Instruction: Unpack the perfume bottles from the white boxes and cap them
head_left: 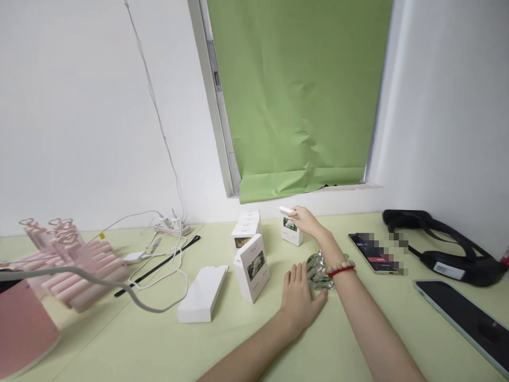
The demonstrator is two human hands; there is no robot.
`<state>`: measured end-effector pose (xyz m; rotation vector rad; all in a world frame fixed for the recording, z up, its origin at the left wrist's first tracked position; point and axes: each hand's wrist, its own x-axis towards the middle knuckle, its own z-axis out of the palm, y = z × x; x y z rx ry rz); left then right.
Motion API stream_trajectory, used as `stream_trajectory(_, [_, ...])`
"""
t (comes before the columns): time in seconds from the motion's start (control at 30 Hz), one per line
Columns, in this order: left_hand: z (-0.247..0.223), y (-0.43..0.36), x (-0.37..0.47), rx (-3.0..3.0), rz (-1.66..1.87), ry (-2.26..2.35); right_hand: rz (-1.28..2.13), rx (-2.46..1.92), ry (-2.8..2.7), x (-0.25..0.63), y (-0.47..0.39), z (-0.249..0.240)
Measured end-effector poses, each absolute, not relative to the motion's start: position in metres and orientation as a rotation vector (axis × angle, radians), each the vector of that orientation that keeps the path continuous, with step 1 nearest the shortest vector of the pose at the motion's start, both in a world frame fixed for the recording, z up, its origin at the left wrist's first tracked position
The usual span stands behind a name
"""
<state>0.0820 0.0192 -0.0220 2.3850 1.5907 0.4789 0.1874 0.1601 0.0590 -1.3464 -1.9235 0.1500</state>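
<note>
"White box (292, 238): where do you have it?"

"Toward the back of the table (151, 350), near the wall. My right hand (306, 221) grips it at the top; whether its base touches down, I can't tell."

"And your other hand?"

"My left hand (299, 301) lies palm down on the tabletop, nearer me, fingers extended and grasping nothing, just beside some clear, shiny pieces (317, 275) partly behind my right forearm."

"What's around them?"

"To the left, an upright flower-picture box (254, 273), a row of boxes (247, 227) behind it and a flat white carton (202, 294). To the right, a phone (366, 252) and a black headset (449, 265). Farther left, pink rolls (93, 270); above, a green sheet (306, 95) across the window."
</note>
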Motion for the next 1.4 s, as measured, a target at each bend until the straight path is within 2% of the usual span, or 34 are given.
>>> stream_trajectory(0.47, [-0.025,0.021,0.084,2.417,0.531,1.58,0.188,-1.208,-1.714,0.227,0.166,0.055])
stream_trajectory(1.4, [-0.027,0.021,0.085,2.487,0.537,1.625,0.184,-1.359,-1.66,0.213,0.164,0.049])
